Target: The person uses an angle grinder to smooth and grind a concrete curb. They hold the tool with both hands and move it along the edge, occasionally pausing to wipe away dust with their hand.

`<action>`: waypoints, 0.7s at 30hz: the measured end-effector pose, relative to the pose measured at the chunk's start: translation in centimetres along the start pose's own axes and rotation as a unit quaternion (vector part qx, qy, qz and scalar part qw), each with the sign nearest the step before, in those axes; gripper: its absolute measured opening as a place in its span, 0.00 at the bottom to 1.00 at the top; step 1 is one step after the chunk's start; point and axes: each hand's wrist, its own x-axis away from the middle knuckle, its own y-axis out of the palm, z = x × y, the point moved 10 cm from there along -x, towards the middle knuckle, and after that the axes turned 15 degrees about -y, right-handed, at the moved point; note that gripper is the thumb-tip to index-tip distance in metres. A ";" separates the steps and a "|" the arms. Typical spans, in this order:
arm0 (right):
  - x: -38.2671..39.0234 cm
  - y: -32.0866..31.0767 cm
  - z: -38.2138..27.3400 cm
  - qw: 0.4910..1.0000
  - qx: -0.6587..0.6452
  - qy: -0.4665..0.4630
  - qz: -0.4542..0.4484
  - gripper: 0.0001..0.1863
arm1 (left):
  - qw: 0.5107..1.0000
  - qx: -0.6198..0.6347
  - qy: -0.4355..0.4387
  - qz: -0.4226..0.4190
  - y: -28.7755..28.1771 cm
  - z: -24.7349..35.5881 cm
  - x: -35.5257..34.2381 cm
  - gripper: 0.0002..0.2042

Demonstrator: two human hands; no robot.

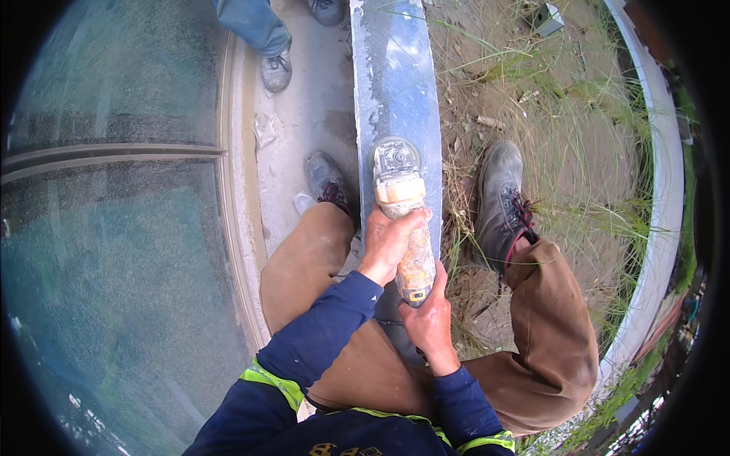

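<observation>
An angle grinder (pixel 414 247), dusty and orange-grey, lies lengthwise over a narrow blue-grey stone or concrete ledge (pixel 397 83). Its round head rests at the ledge's surface; whether the disc spins cannot be told. My left hand (pixel 389 239) is closed around the body just behind the head, with the thumb across the top. Lower down, my right hand (pixel 430 323) grips the rear end from the right side. The fingers of both hands are partly hidden under the tool.
I straddle the ledge, one boot (pixel 328 178) on the pale concrete strip, the other boot (pixel 502 201) on grassy soil. Dusty window glass (pixel 114 251) borders the left. Another person's shoe (pixel 276 72) stands ahead. A curved white edging (pixel 660 175) runs along the right; a small grey box (pixel 546 19) lies far off.
</observation>
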 end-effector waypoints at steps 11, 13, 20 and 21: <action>0.4 -1.1 0.1 1.000 -0.006 0.013 0.015 0.49 | 1.000 -0.011 -0.019 -0.014 0.9 -1.3 -0.4 0.12; 1.0 -1.7 0.8 0.999 0.010 0.019 0.023 0.49 | 0.999 -0.020 -0.036 -0.032 2.2 -1.7 -0.1 0.13; 3.3 -3.5 2.7 0.998 0.020 0.029 0.059 0.48 | 0.995 -0.047 -0.047 -0.068 4.7 -4.6 0.2 0.13; 3.7 -3.6 2.9 0.997 0.022 0.032 0.062 0.48 | 0.995 -0.050 -0.055 -0.072 5.0 -5.0 0.3 0.14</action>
